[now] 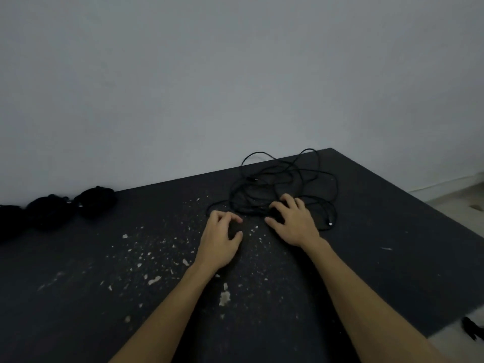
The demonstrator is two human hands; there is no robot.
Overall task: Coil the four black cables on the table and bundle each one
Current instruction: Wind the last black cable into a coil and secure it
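A loose black cable (282, 179) lies in a tangle of loops on the dark table (392, 231), towards its far right corner. One metal plug end (330, 223) shows at the tangle's right edge. My right hand (293, 221) rests on the near side of the tangle, fingers spread over the strands and thumb and index closed on a dark stretch of cable. To its left, my left hand (220, 239) is curled like a claw on the tabletop; a strand runs just beyond its knuckles. The dark gap between its fingers and thumb hides whether it holds anything. Three coiled black bundles (65, 210) sit at the far left.
Pale flakes and crumbs (157, 258) are scattered over the table's middle and near part. A grey wall rises right behind the table. The table's right edge drops to a light floor (450, 203), where a small dark object (471, 330) lies at the lower right.
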